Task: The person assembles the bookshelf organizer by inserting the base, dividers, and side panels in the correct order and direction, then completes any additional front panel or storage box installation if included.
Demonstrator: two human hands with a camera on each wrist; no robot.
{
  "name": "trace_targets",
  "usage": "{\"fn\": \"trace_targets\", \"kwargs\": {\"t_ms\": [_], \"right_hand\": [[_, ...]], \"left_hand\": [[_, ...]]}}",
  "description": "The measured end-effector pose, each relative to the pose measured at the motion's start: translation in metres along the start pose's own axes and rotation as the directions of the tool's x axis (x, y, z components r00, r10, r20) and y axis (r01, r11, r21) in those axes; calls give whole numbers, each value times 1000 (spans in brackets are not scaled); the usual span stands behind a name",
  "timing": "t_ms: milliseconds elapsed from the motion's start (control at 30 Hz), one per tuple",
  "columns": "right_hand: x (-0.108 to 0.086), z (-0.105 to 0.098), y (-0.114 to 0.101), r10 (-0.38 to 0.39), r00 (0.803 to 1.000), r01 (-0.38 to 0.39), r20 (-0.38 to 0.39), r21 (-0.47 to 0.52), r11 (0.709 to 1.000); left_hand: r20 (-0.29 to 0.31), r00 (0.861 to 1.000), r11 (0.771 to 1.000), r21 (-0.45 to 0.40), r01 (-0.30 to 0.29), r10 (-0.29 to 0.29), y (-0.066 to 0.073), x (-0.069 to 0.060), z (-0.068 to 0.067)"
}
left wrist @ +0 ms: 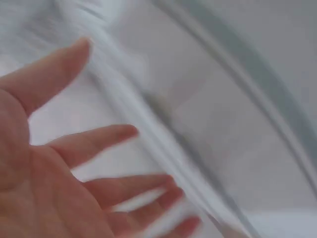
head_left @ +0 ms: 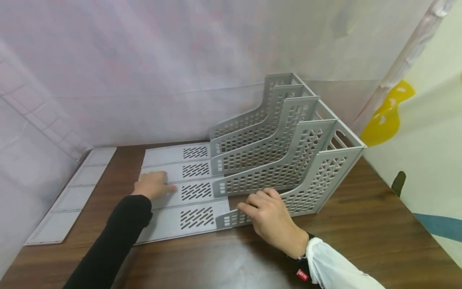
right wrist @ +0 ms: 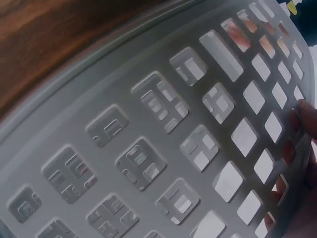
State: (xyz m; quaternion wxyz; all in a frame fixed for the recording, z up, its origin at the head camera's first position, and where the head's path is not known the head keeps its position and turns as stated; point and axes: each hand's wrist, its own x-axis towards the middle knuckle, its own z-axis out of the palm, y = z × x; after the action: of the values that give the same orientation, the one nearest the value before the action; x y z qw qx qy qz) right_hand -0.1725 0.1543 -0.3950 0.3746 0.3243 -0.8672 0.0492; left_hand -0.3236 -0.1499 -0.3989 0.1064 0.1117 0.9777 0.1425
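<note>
A grey perforated rack with several upright dividers (head_left: 260, 174) stands on the table, its low ends beside a white slotted base panel (head_left: 162, 224). My right hand (head_left: 276, 220) grips the top edge of the nearest divider, fingers curled over it. In the right wrist view the perforated divider (right wrist: 99, 94) fills most of the picture, with fingertips (right wrist: 309, 119) at its right edge and partly visible through the holes. Over the left part of the white panel is my left hand (head_left: 153, 185), holding nothing. The left wrist view shows that hand (left wrist: 54, 193) with its fingers spread; the surroundings are blurred.
A long white segmented panel (head_left: 73, 196) lies at the left of the brown wooden table (head_left: 202, 261). Pale sheeting (head_left: 162, 80) hangs behind the table. A light wall with a yellow shape (head_left: 384, 124) stands at the right.
</note>
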Motion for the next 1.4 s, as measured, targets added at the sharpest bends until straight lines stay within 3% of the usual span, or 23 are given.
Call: {"fn": "trace_targets", "kwargs": {"t_ms": [67,133,200,267,400,467,567,1000,1400], "right_hand": [[-1,-1,0,2,1000,-2,-5,-1,1000],[-2,-1,1,2,1000,-2,-9,3,1000],[-2,-1,1,2,1000,-2,-7,7,1000],[-1,-1,0,0,1000,0,0,13,1000],[-1,-2,1,3,1000,-3,3,7,1000],[0,-2,1,6,1000,-6,0,6,1000],[1,-2,2,6,1000,-6,-1,8,1000],[1,1,2,12,1000,-12,8,15,1000],[1,0,1,6,1000,-7,13,9,1000]], "left_hand": [[14,993,990,-92,-111,113,22,-2,2],[28,976,955,-212,-206,217,44,-5,5],[35,963,921,-302,-246,269,63,-8,9],[18,954,912,-300,-279,298,77,-11,15],[-61,945,926,-190,-326,320,94,-11,24],[-95,940,931,-140,-339,328,97,-12,26],[-117,938,931,-130,-341,327,98,-14,26],[-115,929,930,-70,-360,351,100,-21,24],[-120,921,926,-17,-376,371,99,-20,26]]}}
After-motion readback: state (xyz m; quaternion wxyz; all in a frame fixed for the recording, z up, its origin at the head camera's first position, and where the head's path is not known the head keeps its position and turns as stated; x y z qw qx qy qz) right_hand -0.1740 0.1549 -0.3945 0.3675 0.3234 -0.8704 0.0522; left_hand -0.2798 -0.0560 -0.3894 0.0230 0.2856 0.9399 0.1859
